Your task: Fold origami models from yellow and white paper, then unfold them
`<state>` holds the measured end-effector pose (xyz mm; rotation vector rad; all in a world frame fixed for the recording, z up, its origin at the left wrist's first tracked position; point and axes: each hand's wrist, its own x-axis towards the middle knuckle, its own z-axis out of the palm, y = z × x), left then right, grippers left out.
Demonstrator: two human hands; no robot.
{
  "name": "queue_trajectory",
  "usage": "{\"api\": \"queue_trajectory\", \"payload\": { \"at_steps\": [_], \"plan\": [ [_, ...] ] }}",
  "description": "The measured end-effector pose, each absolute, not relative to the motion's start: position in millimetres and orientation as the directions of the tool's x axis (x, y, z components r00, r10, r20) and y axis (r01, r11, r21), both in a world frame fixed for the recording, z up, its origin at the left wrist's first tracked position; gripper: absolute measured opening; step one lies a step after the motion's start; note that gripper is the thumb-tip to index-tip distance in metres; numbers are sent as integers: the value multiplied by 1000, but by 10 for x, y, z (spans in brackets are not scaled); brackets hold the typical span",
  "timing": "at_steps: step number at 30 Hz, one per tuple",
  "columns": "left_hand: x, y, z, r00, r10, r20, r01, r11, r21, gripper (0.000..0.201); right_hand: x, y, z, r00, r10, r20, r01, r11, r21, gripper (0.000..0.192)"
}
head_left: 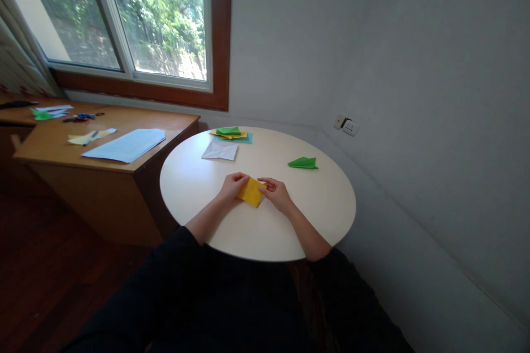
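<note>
I note the left hand (232, 186) gripping a folded yellow paper (251, 193) above the round white table (265, 242); the right hand (280, 195) meets its right edge, grip unclear. At far left I record white paper (219, 151) beside a coloured paper stack (230, 133); at far right, folded green paper (304, 163).

Left hand (232, 186): we find it closed in a pinch
Right hand (278, 194): we find it curled inward, facing the left
Forearms (308, 231): we note both bare, angled forward and inward
</note>
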<state>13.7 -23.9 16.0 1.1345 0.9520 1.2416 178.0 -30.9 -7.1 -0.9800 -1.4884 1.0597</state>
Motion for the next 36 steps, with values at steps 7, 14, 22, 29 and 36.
{"api": "queue_trajectory", "payload": {
  "at_steps": [7,14,22,29,36],
  "plan": [
    [133,-195,113,102,993,64,-181,-44,982,22,1770,-335,-26,-109,951,288,78,297,-952,37],
    [137,-230,155,238,971,-29,-277,97,956,52,1806,-294,-16,98,948,304,8,305,-952,24],
    [135,-333,240,365,931,-20,-188,95,978,52,1865,-215,-60,242,924,295,-10,306,-952,20],
    [148,-304,207,328,944,-22,-199,91,976,25,1868,-220,-63,233,944,232,-59,252,-966,21],
    [126,-244,151,291,956,35,-226,33,974,27,1862,-231,-52,182,968,175,-180,208,-961,20]
  ]
}}
